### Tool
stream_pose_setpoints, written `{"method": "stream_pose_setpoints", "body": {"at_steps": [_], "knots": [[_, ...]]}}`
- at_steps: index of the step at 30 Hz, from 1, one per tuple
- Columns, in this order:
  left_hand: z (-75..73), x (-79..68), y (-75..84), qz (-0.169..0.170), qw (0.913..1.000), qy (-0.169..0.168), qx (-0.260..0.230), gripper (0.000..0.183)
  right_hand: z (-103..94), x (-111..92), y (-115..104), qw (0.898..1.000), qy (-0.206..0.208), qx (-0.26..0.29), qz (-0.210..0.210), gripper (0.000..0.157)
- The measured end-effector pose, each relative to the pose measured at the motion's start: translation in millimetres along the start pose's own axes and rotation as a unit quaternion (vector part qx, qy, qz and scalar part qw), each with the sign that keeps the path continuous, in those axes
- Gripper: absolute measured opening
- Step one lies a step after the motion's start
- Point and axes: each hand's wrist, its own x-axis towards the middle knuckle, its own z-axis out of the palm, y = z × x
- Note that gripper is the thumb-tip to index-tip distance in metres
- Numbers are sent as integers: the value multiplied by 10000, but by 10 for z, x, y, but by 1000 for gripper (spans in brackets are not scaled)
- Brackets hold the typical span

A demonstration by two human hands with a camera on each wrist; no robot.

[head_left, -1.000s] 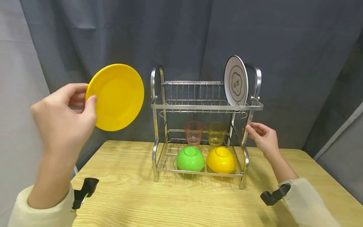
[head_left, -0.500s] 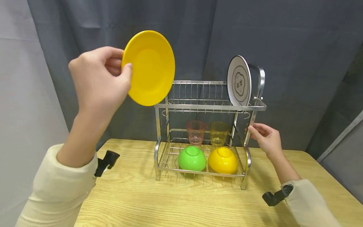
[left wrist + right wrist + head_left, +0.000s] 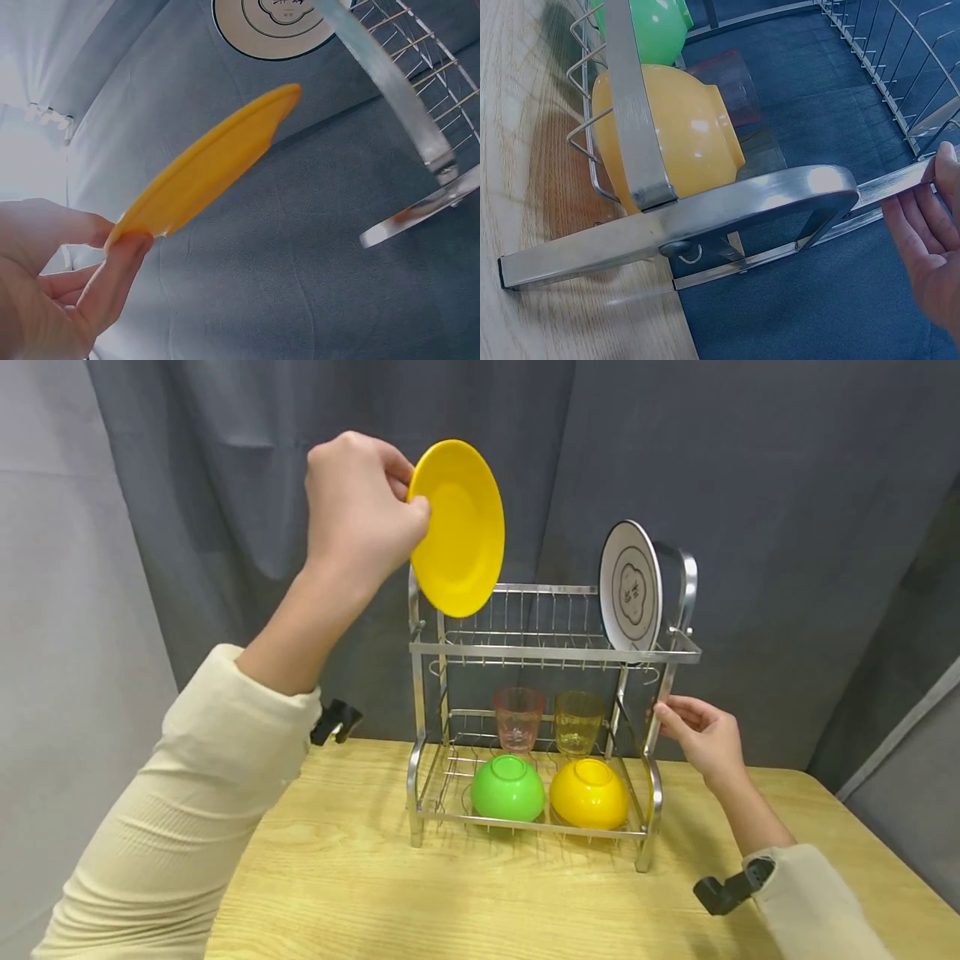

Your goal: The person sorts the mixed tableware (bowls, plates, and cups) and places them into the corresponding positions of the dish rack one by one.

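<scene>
A yellow plate (image 3: 459, 531) is pinched at its left edge between the thumb and fingers of my left hand (image 3: 363, 510). It hangs upright above the left end of the metal dish rack (image 3: 525, 653); in the left wrist view the plate (image 3: 206, 169) is seen nearly edge-on, apart from the rack. My right hand (image 3: 705, 739) grips the rack's right front post, thumb on one side and fingers behind, as the right wrist view shows with the hand (image 3: 930, 232) on the metal bar. A white patterned plate (image 3: 632, 589) stands upright at the upper tier's right end.
On the lower tier sit an upside-down green bowl (image 3: 508, 789) and an upside-down yellow bowl (image 3: 589, 795). Behind them stand a pink glass (image 3: 518, 718) and an amber glass (image 3: 577, 722). The rack stands on a wooden table (image 3: 480, 902) before a grey curtain (image 3: 300, 410).
My left hand has carried the yellow plate up and to the right, from beside the rack to above its left end, turning it more edge-on. My right hand keeps its hold on the post.
</scene>
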Motion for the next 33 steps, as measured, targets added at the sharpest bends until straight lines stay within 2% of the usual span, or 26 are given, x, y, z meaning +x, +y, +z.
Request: {"method": "stream_pose_setpoints", "body": {"at_steps": [7,10,15,19,24,33], "knots": [[197,248,193,-434,9975,-499,254,24,-44,4,15,10000,51,-4,-20,17],[326,343,274,-483,9957,-719,318,23,-54,27,35,10000,35,-45,1,17],[541,474,367,-541,9921,-1064,399,33,-17,33,61,9999,58,131,-91,18],[719,554,420,-563,9890,-1268,513,28,-5,28,62,9998,98,91,-151,17],[949,594,509,-588,9855,-1470,612,20,-12,38,48,9997,102,38,-196,17],[1272,531,630,-556,9807,-1723,736,26,27,18,21,9995,135,-144,-243,16]]}}
